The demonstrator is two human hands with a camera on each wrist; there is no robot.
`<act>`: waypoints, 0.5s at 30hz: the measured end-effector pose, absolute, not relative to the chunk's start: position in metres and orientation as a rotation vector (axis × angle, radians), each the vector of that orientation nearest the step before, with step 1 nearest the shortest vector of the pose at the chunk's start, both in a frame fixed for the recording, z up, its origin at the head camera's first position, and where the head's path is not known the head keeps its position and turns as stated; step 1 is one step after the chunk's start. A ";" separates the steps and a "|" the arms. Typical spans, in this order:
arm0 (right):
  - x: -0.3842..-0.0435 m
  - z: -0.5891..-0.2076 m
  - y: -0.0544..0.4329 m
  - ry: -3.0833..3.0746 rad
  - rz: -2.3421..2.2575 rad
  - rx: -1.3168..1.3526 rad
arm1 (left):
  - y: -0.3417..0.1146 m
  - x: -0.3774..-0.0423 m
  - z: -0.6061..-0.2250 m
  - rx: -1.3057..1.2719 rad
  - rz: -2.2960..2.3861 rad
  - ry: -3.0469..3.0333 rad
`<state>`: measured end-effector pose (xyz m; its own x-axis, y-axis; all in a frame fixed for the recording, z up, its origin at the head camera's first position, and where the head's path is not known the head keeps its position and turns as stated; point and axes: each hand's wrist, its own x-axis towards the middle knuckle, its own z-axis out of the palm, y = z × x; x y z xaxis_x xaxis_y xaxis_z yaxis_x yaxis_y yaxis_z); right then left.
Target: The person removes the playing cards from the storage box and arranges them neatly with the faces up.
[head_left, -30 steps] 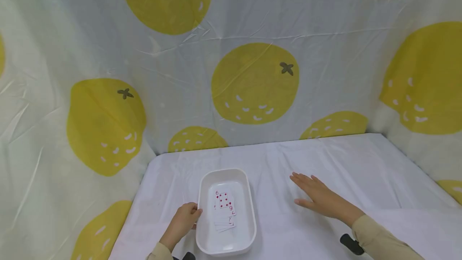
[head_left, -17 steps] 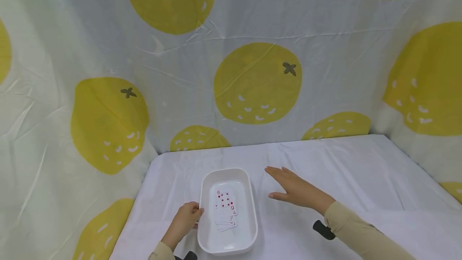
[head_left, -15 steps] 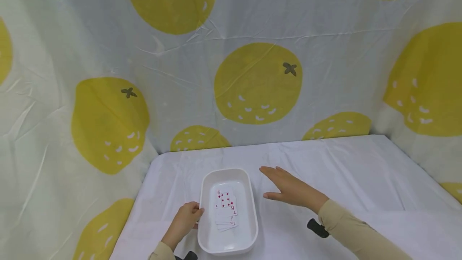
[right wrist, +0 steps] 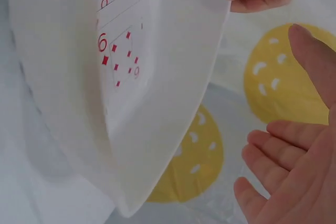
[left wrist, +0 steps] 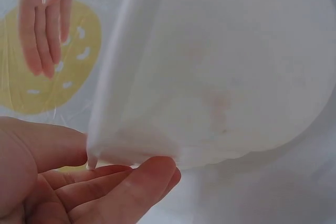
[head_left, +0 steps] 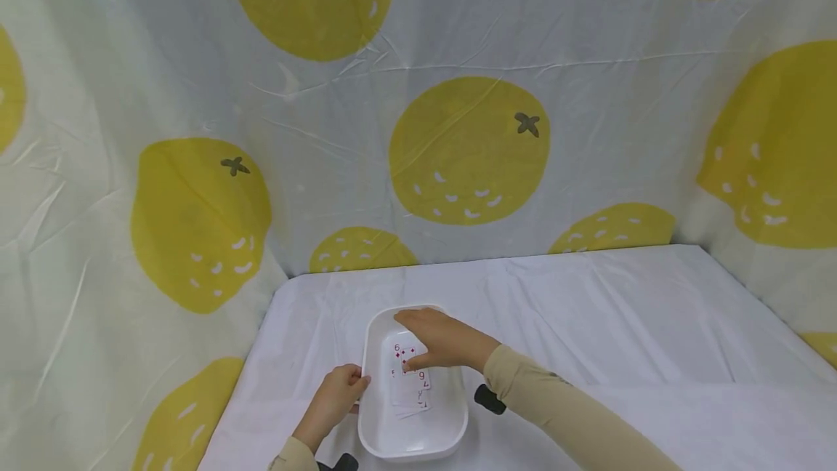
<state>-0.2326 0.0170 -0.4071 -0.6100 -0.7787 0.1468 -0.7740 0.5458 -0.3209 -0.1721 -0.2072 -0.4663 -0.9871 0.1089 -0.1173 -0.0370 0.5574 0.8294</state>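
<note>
"How did the thing in the middle look?"

"It was a smooth white tray with rounded corners and raised walls (head_left: pixel 446 409), standing on the white cloth-covered worktop (head_left: pixel 588 311), left of its middle. Thin white playing cards with red marks (head_left: pixel 408 400) lay overlapping on its floor, and the face-up six of diamonds (head_left: pixel 401 356) lay on top, at the far end of the spread."

"What did each wrist view add?"

"The left one showed fingers beneath the tray's edge, mostly hidden from the head camera; the cards were unreadable there. The right one showed the six clear of any finger, whereas from the head a thumb crossed it. It also showed a gap between palm and tray."

"And the hands?"

"The left hand (head_left: pixel 335 395) pinched the tray's left rim between thumb and fingers. The right hand (head_left: pixel 451 340) hung above the tray and cards, holding nothing, its thumb set wide from the extended fingers. Its forearm, in a beige sleeve (head_left: pixel 556 413), slanted in from the lower right, with a black piece (head_left: pixel 489 399) beside the cuff."
</note>
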 end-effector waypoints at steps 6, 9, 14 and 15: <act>-0.243 -0.418 -0.014 2.724 -0.451 -1.235 | -0.208 -0.173 -0.464 0.064 1.420 2.613; -0.247 -0.428 -0.025 2.716 -0.402 -1.112 | -0.208 -0.173 -0.463 0.068 1.420 2.616; -0.249 -0.449 -0.036 2.727 -0.229 -0.958 | -0.208 -0.172 -0.465 0.067 1.429 2.611; -0.249 -0.453 -0.038 2.736 -0.204 -0.937 | -0.208 -0.171 -0.465 0.066 1.432 2.608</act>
